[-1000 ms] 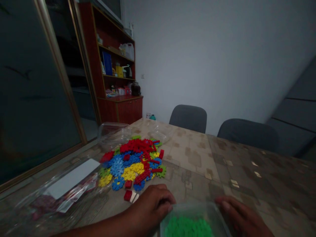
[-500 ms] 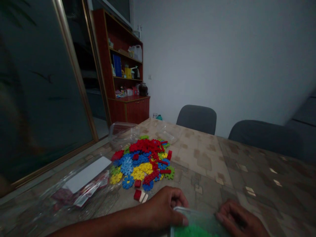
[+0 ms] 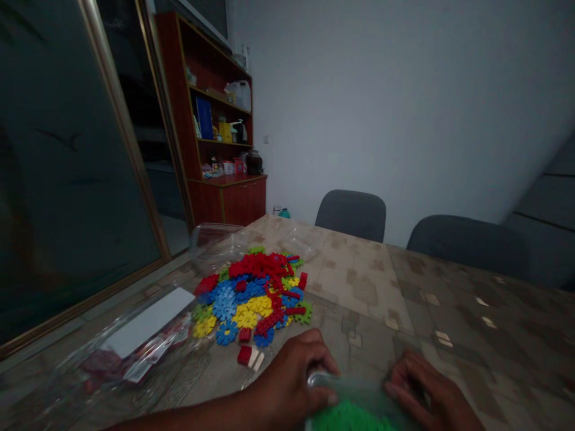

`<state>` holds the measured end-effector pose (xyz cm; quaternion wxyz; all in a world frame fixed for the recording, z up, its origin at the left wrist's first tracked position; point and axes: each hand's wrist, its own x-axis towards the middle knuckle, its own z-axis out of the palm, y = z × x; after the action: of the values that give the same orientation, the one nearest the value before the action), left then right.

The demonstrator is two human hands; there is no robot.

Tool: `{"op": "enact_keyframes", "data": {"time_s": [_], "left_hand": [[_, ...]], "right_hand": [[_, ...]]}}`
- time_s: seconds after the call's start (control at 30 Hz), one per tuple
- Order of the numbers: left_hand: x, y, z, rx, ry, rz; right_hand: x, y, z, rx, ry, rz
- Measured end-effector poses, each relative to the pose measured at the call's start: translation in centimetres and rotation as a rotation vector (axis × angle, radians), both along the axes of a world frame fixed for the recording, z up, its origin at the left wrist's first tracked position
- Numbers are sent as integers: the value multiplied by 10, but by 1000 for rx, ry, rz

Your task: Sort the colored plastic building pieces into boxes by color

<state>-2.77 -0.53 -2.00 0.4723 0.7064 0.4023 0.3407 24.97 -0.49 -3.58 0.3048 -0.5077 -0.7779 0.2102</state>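
At the bottom edge, both my hands grip a clear plastic container [image 3: 354, 389] filled with green pieces [image 3: 350, 416]. My left hand [image 3: 291, 374] is closed on its left rim, thumb over the edge. My right hand [image 3: 426, 392] curls around its right side. Just beyond my left hand lies a pile of red, blue, yellow and green gear-shaped toy pieces [image 3: 254, 293] on the table [image 3: 404, 305]. A loose red piece [image 3: 245, 354] rests close to my left hand.
A clear plastic bag with a white label [image 3: 139, 335] lies at the left. Empty clear containers [image 3: 215, 242] stand behind the pile. Two grey chairs [image 3: 353, 212] face the far table edge. A red shelf unit [image 3: 215, 137] and a glass door stand at the left.
The container has come closer to me and lower in view, now partly blurred. Both hands stay on it, the fingers curled tighter around its rim.
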Motion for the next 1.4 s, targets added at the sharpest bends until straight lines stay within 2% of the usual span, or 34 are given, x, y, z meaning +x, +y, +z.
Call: {"op": "enact_keyframes", "data": {"time_s": [0.13, 0.23, 0.37, 0.47, 0.57, 0.7, 0.87, 1.0, 1.17, 1.4], "left_hand": [[-2, 2, 7, 56, -26, -27], [-2, 6, 7, 68, -8, -4], [-2, 14, -5, 41, 44, 28], [-3, 18, -11, 34, 38, 16], [-2, 19, -10, 19, 26, 17], [-1, 19, -11, -130, -30, 68], [-2, 17, -17, -211, -107, 112], [-3, 16, -13, -79, -61, 101], [-3, 13, -9, 35, -82, 68], [-6, 13, -2, 201, -95, -13]], "right_hand": [[-1, -2, 9, 178, 6, 25], [-1, -1, 6, 284, 42, 36], [-2, 5, 2, 173, 30, 27], [-13, 9, 12, 37, -31, 90], [-34, 13, 25, -42, -113, 145], [-56, 22, 29, -76, -159, 137], [-55, 26, 21, -41, -62, 188], [-51, 22, 21, 36, 9, 197], [-52, 20, 20, 25, -27, 184], [-49, 23, 13, 156, -60, 206]]}}
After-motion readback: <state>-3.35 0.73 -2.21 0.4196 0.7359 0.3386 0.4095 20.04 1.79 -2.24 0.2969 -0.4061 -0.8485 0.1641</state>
